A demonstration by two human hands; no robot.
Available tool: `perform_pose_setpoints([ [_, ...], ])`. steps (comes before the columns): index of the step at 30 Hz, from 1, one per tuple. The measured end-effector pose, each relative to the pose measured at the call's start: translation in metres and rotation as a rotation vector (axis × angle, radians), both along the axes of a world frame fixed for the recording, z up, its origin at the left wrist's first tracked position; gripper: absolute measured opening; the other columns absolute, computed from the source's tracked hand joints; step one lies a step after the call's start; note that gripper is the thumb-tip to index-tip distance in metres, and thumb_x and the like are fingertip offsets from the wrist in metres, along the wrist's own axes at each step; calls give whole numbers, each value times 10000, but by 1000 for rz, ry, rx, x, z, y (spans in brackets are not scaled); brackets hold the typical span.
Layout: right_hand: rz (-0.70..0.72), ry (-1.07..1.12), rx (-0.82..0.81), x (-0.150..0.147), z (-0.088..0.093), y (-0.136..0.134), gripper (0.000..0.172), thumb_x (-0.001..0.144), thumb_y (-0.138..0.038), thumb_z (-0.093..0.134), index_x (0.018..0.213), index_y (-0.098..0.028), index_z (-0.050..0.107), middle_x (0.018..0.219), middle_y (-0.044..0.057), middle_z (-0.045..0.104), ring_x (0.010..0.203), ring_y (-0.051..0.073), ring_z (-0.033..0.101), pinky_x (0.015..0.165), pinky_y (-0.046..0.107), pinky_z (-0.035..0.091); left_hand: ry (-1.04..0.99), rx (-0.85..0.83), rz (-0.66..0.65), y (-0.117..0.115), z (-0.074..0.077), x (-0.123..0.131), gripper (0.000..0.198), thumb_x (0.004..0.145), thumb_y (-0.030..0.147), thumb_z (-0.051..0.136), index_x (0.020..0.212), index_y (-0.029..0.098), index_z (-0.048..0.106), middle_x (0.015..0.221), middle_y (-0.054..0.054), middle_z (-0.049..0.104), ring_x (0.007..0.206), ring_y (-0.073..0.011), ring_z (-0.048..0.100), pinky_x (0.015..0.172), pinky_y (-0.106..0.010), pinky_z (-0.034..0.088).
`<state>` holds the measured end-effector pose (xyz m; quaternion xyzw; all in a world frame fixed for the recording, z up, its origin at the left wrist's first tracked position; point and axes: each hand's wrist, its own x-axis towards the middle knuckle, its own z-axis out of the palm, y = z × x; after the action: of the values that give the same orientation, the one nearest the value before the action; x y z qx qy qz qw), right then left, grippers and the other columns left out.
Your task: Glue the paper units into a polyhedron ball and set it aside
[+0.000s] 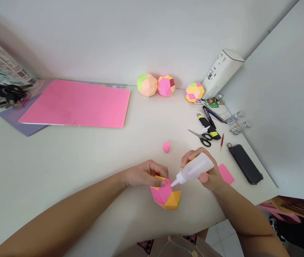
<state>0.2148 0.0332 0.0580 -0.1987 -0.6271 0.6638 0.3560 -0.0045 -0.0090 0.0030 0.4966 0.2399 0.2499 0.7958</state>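
My left hand holds a partly built paper ball with pink, yellow and orange faces, thumb on top and fingers behind it. An orange flap stands out at its right side. In my right hand is a white glue bottle, tilted down to the left, its nozzle tip at the right edge of the ball's pink face. A small pink folded paper piece lies on the table just beyond both hands. Right of my right hand, a flat pink paper piece is partly hidden.
Three finished paper balls stand by the wall. Large pink sheets lie at left. Scissors, a cutter, small bottles and a black case are at right, with a white box behind.
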Motion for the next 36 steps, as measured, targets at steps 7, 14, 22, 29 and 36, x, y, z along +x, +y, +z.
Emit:
perform_pose_setpoints([
  [7,-30,-29,89,1,0,-2,442,709,-530,695,979,-234,510,888,66,633,729,165,592,570,293,486,23,44,-6,-1,1,0,216,754,361,671,788,148,681,791,-28,531,753,-135,497,691,-265,446],
  [14,-13,6,120,0,0,-4,440,701,-534,699,979,-249,513,872,48,631,732,159,602,594,298,506,23,56,-12,-1,0,1,203,757,345,673,814,151,691,818,-32,545,772,-139,514,716,-277,450],
  [22,-57,-30,146,-1,0,-6,452,677,-566,701,933,-250,503,833,40,629,732,172,602,596,318,513,26,62,-10,-1,1,1,219,753,362,673,805,150,694,813,-34,544,763,-138,510,707,-274,456],
  [29,-40,-18,143,-1,0,-6,414,705,-532,697,951,-253,514,849,40,629,747,167,603,608,315,515,12,51,-5,-1,1,0,163,753,311,679,799,156,700,807,-27,540,747,-127,504,713,-273,446],
  [36,-29,17,159,-1,1,-8,396,713,-495,708,964,-253,520,871,38,631,733,158,609,626,324,521,2,51,1,-1,0,2,148,753,295,681,801,157,703,802,-29,549,760,-133,512,727,-284,447],
])
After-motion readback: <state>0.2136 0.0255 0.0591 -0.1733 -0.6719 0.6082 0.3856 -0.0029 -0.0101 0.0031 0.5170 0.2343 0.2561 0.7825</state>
